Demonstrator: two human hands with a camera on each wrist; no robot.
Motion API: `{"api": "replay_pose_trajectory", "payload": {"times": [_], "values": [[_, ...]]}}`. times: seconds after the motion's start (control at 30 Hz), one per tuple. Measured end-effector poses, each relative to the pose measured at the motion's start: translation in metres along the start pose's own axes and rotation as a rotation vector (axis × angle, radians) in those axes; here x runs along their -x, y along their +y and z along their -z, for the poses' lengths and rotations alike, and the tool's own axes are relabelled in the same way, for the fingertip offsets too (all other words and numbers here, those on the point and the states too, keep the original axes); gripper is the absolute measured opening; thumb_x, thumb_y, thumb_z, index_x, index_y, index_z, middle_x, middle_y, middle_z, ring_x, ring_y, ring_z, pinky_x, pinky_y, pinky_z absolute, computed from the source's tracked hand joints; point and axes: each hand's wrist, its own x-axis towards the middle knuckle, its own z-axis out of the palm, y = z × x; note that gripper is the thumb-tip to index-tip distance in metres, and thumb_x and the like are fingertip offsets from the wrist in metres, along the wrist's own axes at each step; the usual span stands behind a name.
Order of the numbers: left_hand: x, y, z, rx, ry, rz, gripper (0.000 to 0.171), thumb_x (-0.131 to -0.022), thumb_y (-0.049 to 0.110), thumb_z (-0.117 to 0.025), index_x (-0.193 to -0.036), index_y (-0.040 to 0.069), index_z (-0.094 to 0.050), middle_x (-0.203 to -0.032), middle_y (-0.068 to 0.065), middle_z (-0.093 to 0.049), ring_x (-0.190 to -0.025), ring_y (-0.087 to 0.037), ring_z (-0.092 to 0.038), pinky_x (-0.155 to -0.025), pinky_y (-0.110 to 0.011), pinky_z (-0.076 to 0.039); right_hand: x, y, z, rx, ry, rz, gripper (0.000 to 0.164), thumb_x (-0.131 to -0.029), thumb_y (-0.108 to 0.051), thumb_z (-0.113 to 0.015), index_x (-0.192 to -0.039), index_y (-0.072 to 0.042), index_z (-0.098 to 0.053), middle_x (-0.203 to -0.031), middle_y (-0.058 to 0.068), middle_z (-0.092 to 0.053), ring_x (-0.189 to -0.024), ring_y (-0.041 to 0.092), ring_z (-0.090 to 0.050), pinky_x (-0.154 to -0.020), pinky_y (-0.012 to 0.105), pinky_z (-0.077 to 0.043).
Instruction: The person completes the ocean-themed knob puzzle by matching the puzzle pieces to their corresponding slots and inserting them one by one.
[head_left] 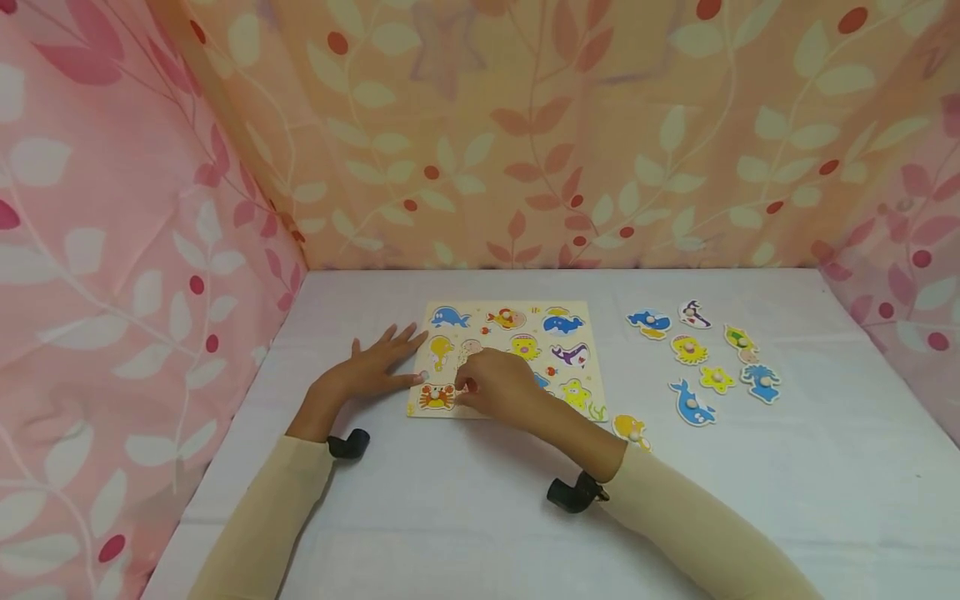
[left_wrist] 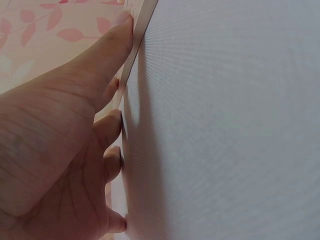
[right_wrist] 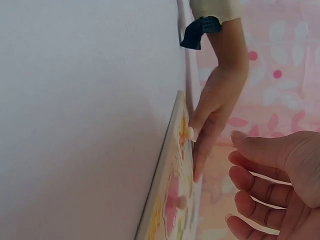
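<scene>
A pale wooden peg puzzle board [head_left: 534, 321] with sea-animal pictures lies on the table. My left hand [head_left: 375, 362] rests at its left side, fingers spread and thumb on the board's edge. Over the board's lower left my right hand [head_left: 498, 385] hovers with loosely curled fingers; in the right wrist view this hand [right_wrist: 280, 185] holds nothing, thumb and fingertips apart. A knobbed crab piece [head_left: 437, 397] sits in the lower left corner. Beside it, in the right wrist view, is a pink knobbed piece [right_wrist: 173, 200], which my right hand covers in the head view.
Loose knobbed pieces lie right of the board: a blue whale [head_left: 693, 408], a yellow starfish [head_left: 717, 381], a yellow octopus [head_left: 687, 350] and several others. An orange piece [head_left: 630, 428] lies close to my right forearm. Patterned cloth [head_left: 525, 167] stands behind the white table.
</scene>
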Motion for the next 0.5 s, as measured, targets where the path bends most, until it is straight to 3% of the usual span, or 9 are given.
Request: {"api": "replay_pose_trajectory", "payload": {"times": [0.5], "values": [[-0.001,-0.001,-0.001,-0.004,0.002,0.014,0.089,-0.091,0.067,-0.059,-0.163,0.036,-0.016,-0.171,0.001,-0.005,-0.156,-0.033,0.006,-0.108,-0.079,0.011,0.054,0.03,0.039,0.055,0.032,-0.083,0.022,-0.082,-0.027,-0.087,-0.101,-0.017,-0.08,-0.08,-0.011,-0.064,-0.079,0.011,-0.055,-0.067,0.027,-0.048]]}}
